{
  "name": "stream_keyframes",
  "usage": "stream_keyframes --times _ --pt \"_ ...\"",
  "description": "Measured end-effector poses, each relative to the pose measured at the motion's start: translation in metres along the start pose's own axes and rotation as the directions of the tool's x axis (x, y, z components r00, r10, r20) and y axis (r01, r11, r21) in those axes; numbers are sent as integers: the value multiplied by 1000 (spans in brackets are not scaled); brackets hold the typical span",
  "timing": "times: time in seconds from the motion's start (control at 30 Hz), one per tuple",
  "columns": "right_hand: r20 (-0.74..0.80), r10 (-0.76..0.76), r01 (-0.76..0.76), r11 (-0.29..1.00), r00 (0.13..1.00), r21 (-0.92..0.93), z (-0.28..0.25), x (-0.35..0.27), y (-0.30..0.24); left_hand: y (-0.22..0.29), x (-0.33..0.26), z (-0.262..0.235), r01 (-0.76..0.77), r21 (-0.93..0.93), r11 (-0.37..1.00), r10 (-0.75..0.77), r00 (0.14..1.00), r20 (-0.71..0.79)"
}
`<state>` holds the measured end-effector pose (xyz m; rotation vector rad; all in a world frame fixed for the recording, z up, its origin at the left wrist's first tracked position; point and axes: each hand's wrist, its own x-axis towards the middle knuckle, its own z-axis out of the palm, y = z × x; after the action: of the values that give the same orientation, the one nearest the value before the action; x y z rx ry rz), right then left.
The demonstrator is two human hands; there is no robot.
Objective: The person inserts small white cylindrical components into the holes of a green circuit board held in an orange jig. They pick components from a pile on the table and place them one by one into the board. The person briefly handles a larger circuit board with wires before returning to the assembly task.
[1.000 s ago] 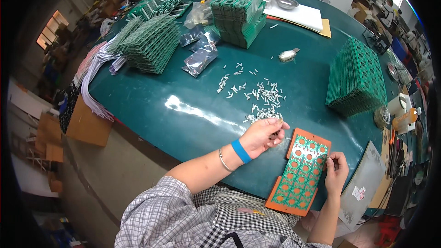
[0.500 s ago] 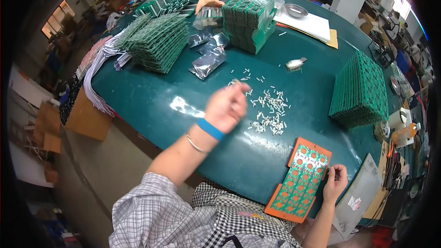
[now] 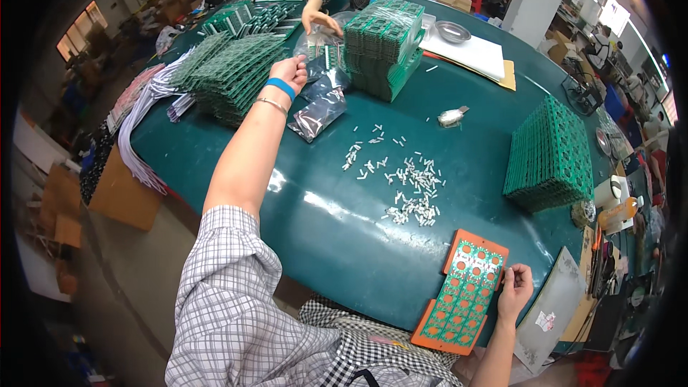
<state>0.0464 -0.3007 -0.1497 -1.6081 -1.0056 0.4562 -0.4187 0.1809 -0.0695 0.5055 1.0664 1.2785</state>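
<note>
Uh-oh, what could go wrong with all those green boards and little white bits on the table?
The left hand is close to the slanted stack of green circuit boards, so a bump might make it slide.
The small white tube-shaped pieces lie loose, so a sleeve might sweep some away.
The co-worker's hand is near that left hand too, so the two could knock together.

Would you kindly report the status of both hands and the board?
Left hand beside clear bag, grip unclear. Right hand at green board's edge. Board on orange plate. Co-worker's hand near left hand.
</note>
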Motion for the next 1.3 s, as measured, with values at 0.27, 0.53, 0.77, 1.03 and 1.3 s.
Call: stream_keyframes --times 0.27,0.53,0.77,1.03,1.3 --pt "18 57 -58 998 998 35 -1 3 2 -1 74 11 -11 368 930 98 971 -219" --pt "12 98 -99 992 995 72 -1 3 -1 -13 101 12 133 155 979 -91 964 -250" --pt "12 84 -85 994 996 67 2 4 -1 -33 89 1 254 -72 964 -249 966 73" --pt "41 106 -109 991 994 83 -2 4 -3 -37 73 25 128 57 990 -137 973 188" --pt "34 96 -99 991 995 85 -2 4 3 -34 85 35 -22 117 993 36 992 -120"
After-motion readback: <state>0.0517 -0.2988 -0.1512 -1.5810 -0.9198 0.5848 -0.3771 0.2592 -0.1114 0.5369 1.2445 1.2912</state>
